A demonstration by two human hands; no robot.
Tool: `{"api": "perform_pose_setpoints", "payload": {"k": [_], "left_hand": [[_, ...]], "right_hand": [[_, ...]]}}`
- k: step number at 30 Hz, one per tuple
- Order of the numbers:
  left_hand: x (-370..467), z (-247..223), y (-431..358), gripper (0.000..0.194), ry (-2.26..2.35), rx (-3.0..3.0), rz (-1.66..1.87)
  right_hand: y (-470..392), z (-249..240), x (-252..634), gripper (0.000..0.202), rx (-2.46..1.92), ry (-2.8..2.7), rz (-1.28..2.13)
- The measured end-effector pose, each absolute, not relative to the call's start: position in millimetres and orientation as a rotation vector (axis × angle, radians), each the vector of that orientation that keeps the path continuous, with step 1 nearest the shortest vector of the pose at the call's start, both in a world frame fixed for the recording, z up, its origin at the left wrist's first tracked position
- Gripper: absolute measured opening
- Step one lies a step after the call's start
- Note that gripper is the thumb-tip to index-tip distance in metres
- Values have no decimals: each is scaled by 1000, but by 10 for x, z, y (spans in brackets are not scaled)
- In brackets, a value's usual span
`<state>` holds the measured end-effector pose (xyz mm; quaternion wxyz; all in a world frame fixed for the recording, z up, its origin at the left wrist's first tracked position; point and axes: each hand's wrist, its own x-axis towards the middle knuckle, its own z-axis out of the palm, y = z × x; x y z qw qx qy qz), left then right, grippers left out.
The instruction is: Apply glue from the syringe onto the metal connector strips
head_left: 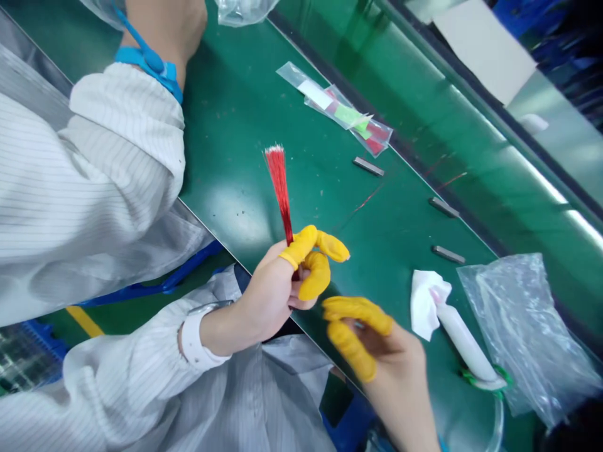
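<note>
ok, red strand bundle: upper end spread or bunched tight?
Spread: the red strand bundle fans out toward its pale tips, and narrows where the left hand grips it.

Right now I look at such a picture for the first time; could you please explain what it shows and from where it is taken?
There is no machine: one camera, worn on a person's head, looks forward and down at their own hands. Both wear yellow finger cots. The left hand holds a bundle of red wires; whether the right hand pinches anything fine is unclear. On the green tabletop lie three small grey bars, clear plastic bags and a white tissue at the end of a white tube. The striped sleeve at upper left is another person's.
</note>
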<state>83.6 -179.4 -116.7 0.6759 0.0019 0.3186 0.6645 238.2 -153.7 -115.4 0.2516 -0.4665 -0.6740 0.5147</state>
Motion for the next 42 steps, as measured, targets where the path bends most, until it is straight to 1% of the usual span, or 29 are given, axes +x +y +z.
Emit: {"api": "perform_pose_setpoints", "payload": {"k": [4, 11, 15, 20, 24, 27, 29, 31, 39, 42], "left_hand": [[945, -1135, -1827, 35, 830, -15, 1434], [868, -1088, -1848, 42, 853, 54, 1411], [863, -1072, -1872, 38, 856, 68, 1421], [869, -1089, -1827, 39, 849, 16, 1432], [845, -1077, -1770, 35, 808, 37, 1456], [833, -1064, -1755, 34, 800, 58, 1461], [841, -1060, -1757, 36, 805, 56, 1455], [859, -1058, -1763, 40, 814, 48, 1442], [894, -1033, -1739, 44, 831, -24, 1414], [884, -1007, -1725, 43, 860, -70, 1403]], "right_hand": [[-1637, -1068, 2185, 20, -1127, -1962, 1386], [-1661, -1145, 2203, 25, -1088, -1942, 1471], [-1694, -1165, 2240, 23, -1102, -1929, 1509], [-1679, -1160, 2285, 16, -1132, -1844, 1660], [-1663, -1161, 2329, 12, -1135, -1898, 1627], [-1637, -1154, 2344, 18, -1150, -1918, 1557], [-1613, -1136, 2323, 26, -1181, -1904, 1524], [-1588, -1109, 2275, 29, -1198, -1901, 1499], [-1601, -1095, 2253, 21, -1155, -1974, 1470], [-1670, -1135, 2382, 18, -1151, -1949, 1646]]}}
